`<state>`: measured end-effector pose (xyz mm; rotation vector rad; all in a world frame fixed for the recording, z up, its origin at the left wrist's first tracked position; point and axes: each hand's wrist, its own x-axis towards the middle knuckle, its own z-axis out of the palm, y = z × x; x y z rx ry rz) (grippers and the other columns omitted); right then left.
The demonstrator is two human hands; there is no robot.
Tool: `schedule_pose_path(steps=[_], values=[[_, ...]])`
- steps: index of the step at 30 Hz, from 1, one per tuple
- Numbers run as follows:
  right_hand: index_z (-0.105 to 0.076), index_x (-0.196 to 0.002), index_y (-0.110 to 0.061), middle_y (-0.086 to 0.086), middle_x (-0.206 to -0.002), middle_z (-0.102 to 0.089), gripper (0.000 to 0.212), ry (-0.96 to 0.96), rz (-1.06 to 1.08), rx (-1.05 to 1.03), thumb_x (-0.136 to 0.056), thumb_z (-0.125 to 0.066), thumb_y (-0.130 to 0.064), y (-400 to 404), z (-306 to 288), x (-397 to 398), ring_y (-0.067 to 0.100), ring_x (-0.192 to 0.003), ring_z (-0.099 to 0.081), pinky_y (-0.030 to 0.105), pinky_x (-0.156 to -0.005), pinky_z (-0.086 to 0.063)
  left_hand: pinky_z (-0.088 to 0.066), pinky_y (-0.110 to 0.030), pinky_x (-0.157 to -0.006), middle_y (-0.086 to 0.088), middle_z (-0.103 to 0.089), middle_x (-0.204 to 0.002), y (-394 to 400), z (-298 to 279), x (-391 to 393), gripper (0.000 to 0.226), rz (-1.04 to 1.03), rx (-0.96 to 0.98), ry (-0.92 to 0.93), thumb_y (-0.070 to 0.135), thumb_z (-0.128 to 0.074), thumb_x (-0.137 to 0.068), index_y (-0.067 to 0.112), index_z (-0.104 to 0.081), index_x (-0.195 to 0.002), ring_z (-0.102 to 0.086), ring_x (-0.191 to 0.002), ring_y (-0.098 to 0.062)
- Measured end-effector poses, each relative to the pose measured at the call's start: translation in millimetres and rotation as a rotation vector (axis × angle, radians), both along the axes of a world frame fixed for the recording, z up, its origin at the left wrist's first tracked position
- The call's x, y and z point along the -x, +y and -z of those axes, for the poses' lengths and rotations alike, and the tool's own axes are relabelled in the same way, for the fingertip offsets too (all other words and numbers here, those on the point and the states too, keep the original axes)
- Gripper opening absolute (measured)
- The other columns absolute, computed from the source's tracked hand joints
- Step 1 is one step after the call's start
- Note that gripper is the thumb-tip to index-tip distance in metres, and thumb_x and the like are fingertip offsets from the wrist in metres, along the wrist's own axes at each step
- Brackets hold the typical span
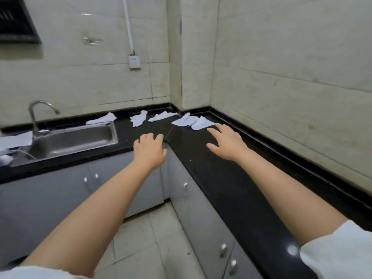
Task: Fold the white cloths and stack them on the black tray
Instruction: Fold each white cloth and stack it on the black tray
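White cloths (198,122) unfolded on counter (221,178), both hands' fingers (218,127) spread, empty

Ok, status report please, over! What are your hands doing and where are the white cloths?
Left hand open, right hand open, both empty. Crumpled white cloths unfolded, scattered along the black stone counter. No tray in sight. Nothing blocking.

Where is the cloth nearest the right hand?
In the head view, that white cloth lies unfolded on the black counter near the back corner, just beyond the right hand.
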<state>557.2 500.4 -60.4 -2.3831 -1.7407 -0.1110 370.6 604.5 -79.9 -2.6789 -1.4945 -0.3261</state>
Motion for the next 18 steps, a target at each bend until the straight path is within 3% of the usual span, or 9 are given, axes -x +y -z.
schedule_pose_path(steps=[5,11,18], values=[[-0.036,-0.136,-0.014,0.01,-0.141,-0.039,0.05,0.043,-0.087,-0.021,-0.091,-0.048,-0.031,152.8,10.5,-20.6,0.027,-0.132,-0.034,0.044,-0.101,-0.037,-0.036,-0.041,-0.101,-0.014,-0.044,-0.134,135.1,-0.8,-14.7,0.043,-0.063,0.001,0.042,0.031,-0.045,-0.094,0.01,-0.041,-0.13,-0.039,-0.127,-0.031],[-0.035,-0.138,-0.012,0.012,-0.139,-0.042,0.051,0.082,-0.125,0.029,-0.091,-0.047,-0.029,317.2,16.8,-39.4,0.03,-0.128,-0.039,0.043,-0.099,-0.04,-0.036,-0.04,-0.1,-0.012,-0.046,-0.134,279.2,3.1,-22.2,0.044,-0.103,-0.001,0.125,0.031,-0.044,-0.094,0.01,-0.041,-0.132,-0.04,-0.127,-0.03],[-0.036,-0.137,-0.012,0.012,-0.138,-0.044,0.05,0.067,-0.211,0.094,-0.091,-0.047,-0.029,507.0,56.9,-24.4,0.03,-0.127,-0.04,0.043,-0.1,-0.041,-0.037,-0.04,-0.101,-0.011,-0.045,-0.134,460.9,48.4,-1.7,0.041,-0.174,0.108,0.164,0.031,-0.042,-0.095,0.01,-0.043,-0.131,-0.039,-0.127,-0.029]])
